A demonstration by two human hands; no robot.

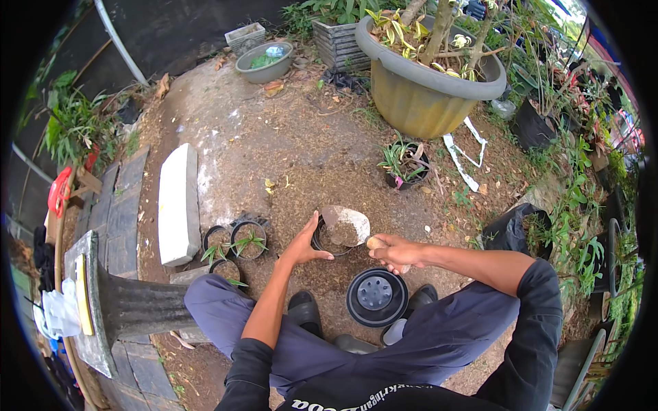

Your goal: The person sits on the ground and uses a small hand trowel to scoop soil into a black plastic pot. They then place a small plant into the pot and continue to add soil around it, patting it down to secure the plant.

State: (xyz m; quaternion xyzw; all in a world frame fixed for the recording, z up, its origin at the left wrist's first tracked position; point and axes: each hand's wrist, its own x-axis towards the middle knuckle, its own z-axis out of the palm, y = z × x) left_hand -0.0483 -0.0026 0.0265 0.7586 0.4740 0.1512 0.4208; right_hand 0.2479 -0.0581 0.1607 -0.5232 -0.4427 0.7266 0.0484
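My right hand [398, 251] grips the wooden handle [377, 243] of a trowel. Its broad blade [354, 221], partly coated with soil, lies tilted over a small black plant pot [320, 239]. Soil [342, 236] is on the blade and in the pot, though the blade hides much of the pot's inside. My left hand [303, 244] is at the pot's left side with thumb and fingers spread; whether it touches the rim I cannot tell. Just below, between my feet, are black plastic pots [377, 297], apparently nested, with drainage holes in the base.
Small potted seedlings [248, 241] stand by my left knee, near a white block [179, 205]. A concrete pedestal [149, 303] lies at left. Ahead are a small potted plant [406, 164], a large planter [426, 87] and a basin [264, 62]. A black plant bag [516, 231] sits at right.
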